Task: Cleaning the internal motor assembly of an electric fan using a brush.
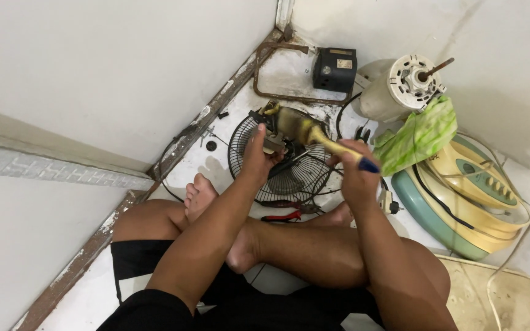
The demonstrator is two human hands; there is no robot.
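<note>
A small metal part [274, 144] is pinched in the left hand [257, 153] directly above the black fan grille [289, 178]. A yellow-handled brush [320, 138] is gripped in the closed right hand [356, 178], its bristles laid against that part, though motion blur makes the contact uncertain. Beside the grille, red pliers [283, 216] lie. The part is best held steady over the grille while short strokes are made

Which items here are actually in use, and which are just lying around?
In use:
left hand on small metal part
right hand holding yellow-handled paintbrush
black wire fan grille underneath

Lying about:
red-handled pliers
black box
cream fan motor housing
green cloth
green-and-cream fan base
rusty metal bracket
</note>
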